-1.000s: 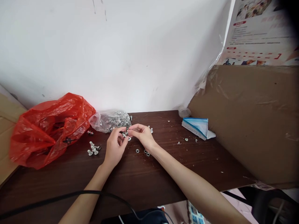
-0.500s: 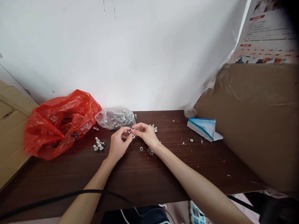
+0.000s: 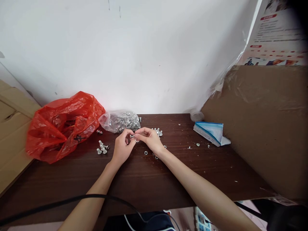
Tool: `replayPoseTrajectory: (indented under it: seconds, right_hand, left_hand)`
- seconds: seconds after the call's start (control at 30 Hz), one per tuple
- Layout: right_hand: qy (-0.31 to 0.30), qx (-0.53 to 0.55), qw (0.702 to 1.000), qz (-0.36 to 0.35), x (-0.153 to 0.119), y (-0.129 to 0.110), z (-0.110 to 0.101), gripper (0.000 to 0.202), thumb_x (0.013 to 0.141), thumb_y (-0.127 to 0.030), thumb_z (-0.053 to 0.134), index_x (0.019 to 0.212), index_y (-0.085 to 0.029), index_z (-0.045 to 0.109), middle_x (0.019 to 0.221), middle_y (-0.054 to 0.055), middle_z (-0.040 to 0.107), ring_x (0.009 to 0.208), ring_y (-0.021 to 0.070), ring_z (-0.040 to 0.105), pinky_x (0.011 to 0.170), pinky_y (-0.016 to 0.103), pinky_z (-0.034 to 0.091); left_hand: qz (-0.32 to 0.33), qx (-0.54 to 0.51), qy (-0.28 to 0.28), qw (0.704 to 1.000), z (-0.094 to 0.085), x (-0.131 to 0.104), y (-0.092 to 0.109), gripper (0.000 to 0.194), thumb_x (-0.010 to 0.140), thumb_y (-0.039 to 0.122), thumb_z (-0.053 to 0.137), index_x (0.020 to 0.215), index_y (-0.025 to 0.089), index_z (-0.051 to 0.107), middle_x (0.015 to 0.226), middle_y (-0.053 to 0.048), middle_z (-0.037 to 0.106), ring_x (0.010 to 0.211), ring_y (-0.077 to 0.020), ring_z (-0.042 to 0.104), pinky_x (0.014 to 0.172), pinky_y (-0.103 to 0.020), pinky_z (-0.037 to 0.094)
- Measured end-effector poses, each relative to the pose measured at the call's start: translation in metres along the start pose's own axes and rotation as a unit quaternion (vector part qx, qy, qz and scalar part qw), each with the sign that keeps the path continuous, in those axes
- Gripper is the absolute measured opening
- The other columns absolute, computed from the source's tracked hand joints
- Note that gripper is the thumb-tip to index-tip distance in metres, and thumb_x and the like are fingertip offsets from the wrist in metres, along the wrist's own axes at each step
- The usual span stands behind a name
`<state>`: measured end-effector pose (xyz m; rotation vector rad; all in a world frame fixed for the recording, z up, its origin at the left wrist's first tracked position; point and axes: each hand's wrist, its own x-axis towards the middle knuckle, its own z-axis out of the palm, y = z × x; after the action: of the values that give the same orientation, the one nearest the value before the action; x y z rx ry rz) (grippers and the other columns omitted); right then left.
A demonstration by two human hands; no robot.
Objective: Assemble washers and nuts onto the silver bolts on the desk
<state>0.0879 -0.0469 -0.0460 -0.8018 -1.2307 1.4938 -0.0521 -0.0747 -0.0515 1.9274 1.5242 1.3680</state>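
Near the middle of the dark wooden table, my left hand (image 3: 123,145) is closed on a small metal bolt (image 3: 132,136). Its fingertips meet those of my right hand (image 3: 148,138), which pinches a small metal part at the bolt's end; the exact shape of that part is too small to tell. Loose nuts (image 3: 146,153) lie below and beside my right wrist. Several bolts (image 3: 159,132) sit just behind my right hand. Another group of bolts (image 3: 102,148) lies left of my left hand. A clear bag of metal parts (image 3: 124,122) rests behind both hands.
A red plastic bag (image 3: 48,128) stands at the left beside a cardboard box (image 3: 14,138). At the right are a blue and white packet (image 3: 209,132), small scraps (image 3: 197,144) and a large cardboard box (image 3: 262,128). A black cable (image 3: 60,203) crosses in front of my left forearm.
The view has shifted slightly. Both hands stay together at nearly the same place, with small finger movements around the metal parts.
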Motion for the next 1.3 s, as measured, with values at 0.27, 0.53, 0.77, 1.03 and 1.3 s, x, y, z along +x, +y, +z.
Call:
replayPoseTrajectory:
  seconds: [0.27, 0.53, 0.77, 1.03, 1.3]
  right_hand:
    - [-0.008, -0.262, 0.960, -0.094, -0.0031, 0.0006, -0.0051, 0.032, 0.080, -0.049, 0.062, 0.070, -0.018, 0.064, 0.060, 0.000, 0.061, 0.054, 0.0124, 0.051, 0.053, 0.025, 0.038]
    - [-0.019, -0.333, 0.930, -0.155, -0.0055, -0.0003, -0.0045, 0.022, 0.085, -0.039, 0.058, 0.081, -0.020, 0.067, 0.071, 0.001, 0.066, 0.063, 0.0150, 0.056, 0.059, 0.026, 0.038]
    - [-0.027, -0.317, 0.933, -0.171, -0.0068, -0.0015, -0.0022, 0.018, 0.086, -0.035, 0.057, 0.089, -0.021, 0.068, 0.082, 0.003, 0.068, 0.071, 0.0161, 0.058, 0.062, 0.026, 0.040]
    - [-0.033, -0.262, 0.952, -0.152, -0.0052, -0.0013, -0.0018, 0.017, 0.084, -0.035, 0.059, 0.087, -0.020, 0.067, 0.085, 0.003, 0.069, 0.073, 0.0163, 0.059, 0.064, 0.026, 0.041]
    - [-0.017, -0.304, 0.946, -0.110, -0.0059, -0.0011, -0.0044, 0.034, 0.085, -0.045, 0.057, 0.065, -0.017, 0.061, 0.061, -0.001, 0.060, 0.057, 0.0126, 0.050, 0.055, 0.024, 0.035]
  left_hand:
    - [0.024, 0.007, -0.014, 1.000, -0.0006, -0.0016, 0.0017, 0.009, 0.079, 0.020, 0.052, 0.088, 0.019, 0.055, 0.074, 0.003, 0.057, 0.053, -0.0084, 0.043, 0.053, -0.021, 0.038]
    - [0.022, 0.016, -0.012, 1.000, 0.0005, -0.0015, -0.0021, 0.009, 0.082, 0.024, 0.052, 0.088, 0.019, 0.057, 0.074, 0.002, 0.059, 0.056, -0.0100, 0.048, 0.054, -0.022, 0.038]
    - [0.009, 0.039, 0.008, 0.999, 0.0002, -0.0022, -0.0029, 0.009, 0.079, 0.027, 0.055, 0.081, 0.020, 0.051, 0.063, 0.005, 0.051, 0.055, -0.0104, 0.047, 0.056, -0.023, 0.039]
    - [0.006, 0.020, 0.011, 1.000, 0.0001, -0.0018, -0.0001, 0.008, 0.077, 0.025, 0.056, 0.077, 0.019, 0.050, 0.061, 0.005, 0.049, 0.054, -0.0099, 0.045, 0.055, -0.022, 0.038]
    - [0.027, 0.016, -0.014, 0.999, 0.0011, -0.0037, -0.0013, 0.006, 0.079, 0.024, 0.054, 0.080, 0.019, 0.052, 0.065, 0.004, 0.048, 0.058, -0.0102, 0.045, 0.056, -0.022, 0.038]
